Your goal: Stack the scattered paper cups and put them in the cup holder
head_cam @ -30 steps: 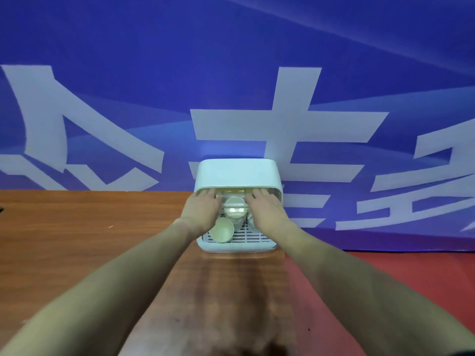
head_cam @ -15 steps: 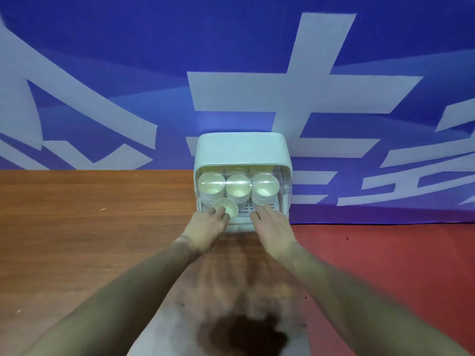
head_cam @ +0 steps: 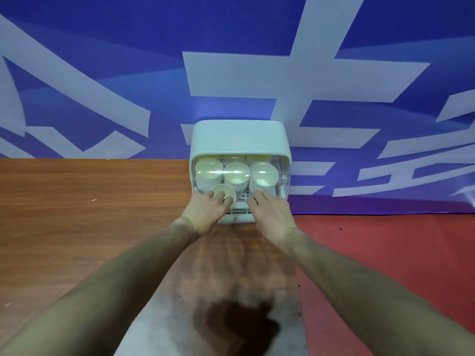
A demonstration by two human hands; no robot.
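Three cup stacks [head_cam: 236, 176] stand side by side inside the white cup holder [head_cam: 240, 136]. At seven o'clock of them, my left hand [head_cam: 204, 210] pinches one small cup [head_cam: 224, 193]; my right hand [head_cam: 272, 211] rests relaxed at the holder's front, holding nothing.

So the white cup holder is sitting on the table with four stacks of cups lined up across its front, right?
Not quite: the head view shows three stacks across the front of the white cup holder, plus one smaller cup lower down by the left hand. It does sit on the table.
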